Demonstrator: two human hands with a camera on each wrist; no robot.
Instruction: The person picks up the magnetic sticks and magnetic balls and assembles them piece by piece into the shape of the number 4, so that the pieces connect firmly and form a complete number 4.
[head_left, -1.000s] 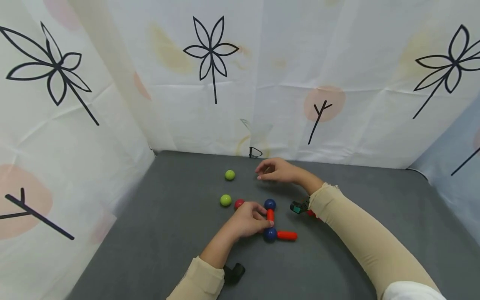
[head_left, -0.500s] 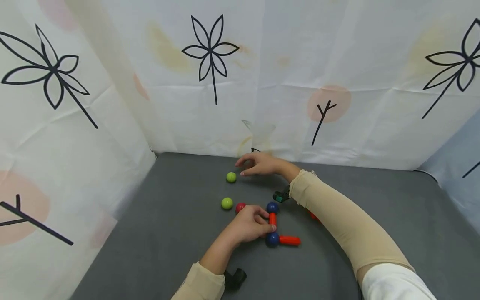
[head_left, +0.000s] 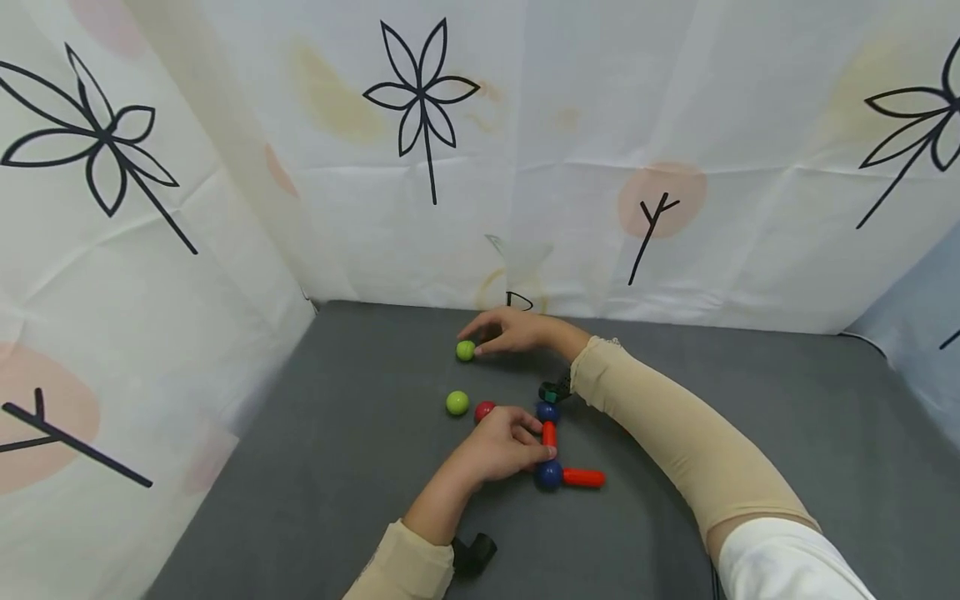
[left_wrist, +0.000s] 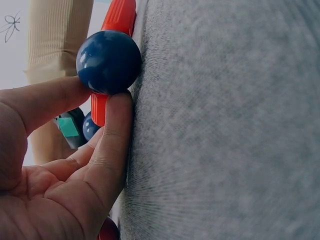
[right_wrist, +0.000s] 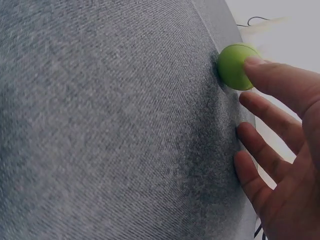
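In the head view, my left hand [head_left: 504, 444] grips an upright-running red rod [head_left: 550, 434] that joins two blue balls. Its thumb and a fingertip lie just beside the nearer blue ball [head_left: 549, 474], which looms large in the left wrist view. A second red rod [head_left: 583, 477] sticks out to the right from that ball. The farther blue ball [head_left: 547, 412] sits at the other end. At the back, my right hand [head_left: 517, 330] has thumb and finger round a green ball [head_left: 466, 350] on the table. The right wrist view shows a digit against this ball [right_wrist: 234, 67], with the other fingers spread below.
Another green ball [head_left: 457, 403] lies nearer the left hand, and a red ball [head_left: 484, 411] is partly behind that hand. The grey table [head_left: 337, 467] meets a printed white cloth [head_left: 360, 233] at the back. A black device [head_left: 555, 390] hangs at the right wrist.
My right hand has moved left across the back of the table to the far green ball. The left hand keeps its hold on the red rod. Red pieces near the right sleeve are now hidden.
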